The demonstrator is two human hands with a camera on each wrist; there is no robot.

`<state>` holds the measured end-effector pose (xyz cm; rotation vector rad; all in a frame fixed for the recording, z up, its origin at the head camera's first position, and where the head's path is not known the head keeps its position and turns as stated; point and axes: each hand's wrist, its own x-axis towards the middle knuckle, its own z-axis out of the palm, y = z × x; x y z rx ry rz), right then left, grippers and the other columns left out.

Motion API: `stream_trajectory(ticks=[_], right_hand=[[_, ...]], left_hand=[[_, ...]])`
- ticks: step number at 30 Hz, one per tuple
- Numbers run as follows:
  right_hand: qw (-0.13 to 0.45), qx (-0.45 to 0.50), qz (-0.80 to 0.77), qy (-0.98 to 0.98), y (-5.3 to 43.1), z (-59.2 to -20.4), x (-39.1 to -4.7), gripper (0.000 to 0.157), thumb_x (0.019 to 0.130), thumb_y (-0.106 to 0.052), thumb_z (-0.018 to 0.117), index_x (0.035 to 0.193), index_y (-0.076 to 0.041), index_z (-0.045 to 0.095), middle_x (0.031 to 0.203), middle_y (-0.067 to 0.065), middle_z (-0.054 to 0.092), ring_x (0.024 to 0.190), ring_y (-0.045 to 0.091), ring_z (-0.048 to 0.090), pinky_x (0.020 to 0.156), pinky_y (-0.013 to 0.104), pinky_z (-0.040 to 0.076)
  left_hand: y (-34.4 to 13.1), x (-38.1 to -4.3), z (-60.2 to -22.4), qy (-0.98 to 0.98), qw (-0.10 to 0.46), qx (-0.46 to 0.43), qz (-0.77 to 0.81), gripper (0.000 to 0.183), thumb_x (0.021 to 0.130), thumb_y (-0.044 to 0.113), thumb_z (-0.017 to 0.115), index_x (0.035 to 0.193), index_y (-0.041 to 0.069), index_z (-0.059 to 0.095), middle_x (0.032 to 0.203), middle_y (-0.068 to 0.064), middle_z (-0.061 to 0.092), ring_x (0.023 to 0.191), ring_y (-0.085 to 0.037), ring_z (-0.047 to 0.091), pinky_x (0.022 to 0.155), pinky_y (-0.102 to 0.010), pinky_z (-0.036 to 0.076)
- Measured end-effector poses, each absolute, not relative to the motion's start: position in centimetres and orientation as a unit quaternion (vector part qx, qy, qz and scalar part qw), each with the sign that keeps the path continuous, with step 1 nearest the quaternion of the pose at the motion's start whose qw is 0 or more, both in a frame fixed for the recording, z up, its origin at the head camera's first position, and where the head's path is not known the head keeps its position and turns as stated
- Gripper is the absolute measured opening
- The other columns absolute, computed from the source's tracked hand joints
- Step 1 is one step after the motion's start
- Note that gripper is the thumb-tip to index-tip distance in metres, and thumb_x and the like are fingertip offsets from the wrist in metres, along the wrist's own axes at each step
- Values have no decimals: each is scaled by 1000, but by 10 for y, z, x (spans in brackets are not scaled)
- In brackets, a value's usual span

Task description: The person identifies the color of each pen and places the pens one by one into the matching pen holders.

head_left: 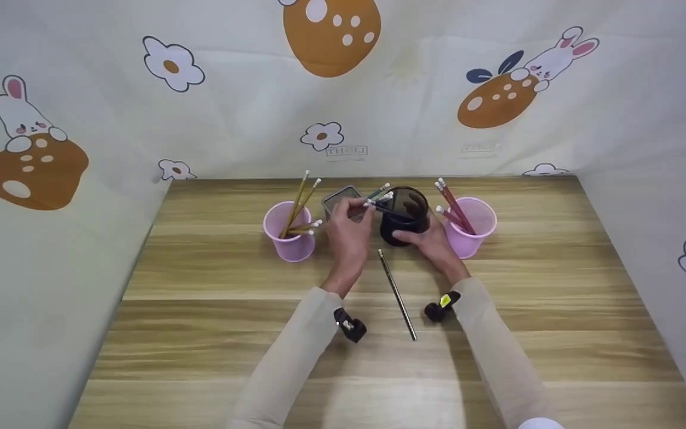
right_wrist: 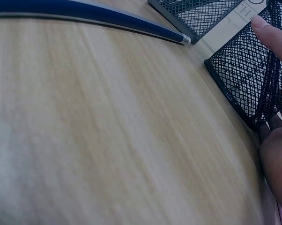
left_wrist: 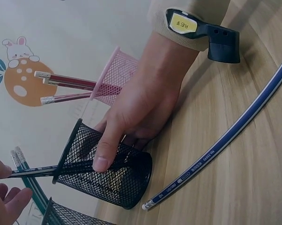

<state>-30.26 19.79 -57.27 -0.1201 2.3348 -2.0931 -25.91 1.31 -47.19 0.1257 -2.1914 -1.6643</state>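
My right hand [head_left: 438, 244] grips a round black mesh pencil cup [head_left: 399, 231], its thumb lying along the near side. A dark blue striped pencil [left_wrist: 43, 171] slants through the cup's rim, and my left hand [head_left: 349, 237] pinches it near its eraser end. Through the mesh, part of its shaft shows inside the cup. On the table in front of the cup lies another blue pencil [head_left: 398, 298], its eraser end toward the cup. Behind my left hand stands a square dark mesh holder [head_left: 326, 204], with green pencils [left_wrist: 37, 193] leaning in it.
To the left is a pink mesh cup [head_left: 295, 251] with several yellow pencils [head_left: 299, 208]. On the right, close by my right hand, another pink cup [head_left: 483, 229] holds red pencils [head_left: 455, 205]. A patterned cloth [head_left: 248, 119] hangs behind the wooden table [head_left: 200, 333].
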Motion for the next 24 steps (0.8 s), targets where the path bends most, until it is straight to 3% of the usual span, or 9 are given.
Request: stream_trajectory(ticks=[12, 18, 24], right_hand=[[-8, -37, -655, 755, 199, -572, -302, 85, 75, -16, 88, 148, -11, 45, 145, 17, 55, 139, 32, 48, 123, 44, 30], [-12, -44, -657, 753, 198, -575, -303, 85, 74, -13, 88, 148, -11, 45, 144, 15, 57, 137, 30, 50, 122, 41, 32], [-11, -42, -670, 741, 197, -574, -303, 85, 74, -9, 87, 148, -10, 45, 145, 16, 56, 138, 30, 49, 121, 40, 33]], left_hand=[[20, -244, -476, -765, 164, 73, -618, 35, 82, 2, 78, 114, 7, 65, 104, -13, 75, 91, -23, 73, 83, -36, 59], [25, -233, -491, -770, 149, 74, -617, 40, 80, -6, 75, 117, 3, 60, 104, -13, 72, 91, -24, 72, 83, -34, 60], [24, -229, -512, -794, 88, 69, -598, 42, 78, -8, 71, 117, 1, 58, 106, -19, 69, 90, -25, 71, 80, -32, 59]])
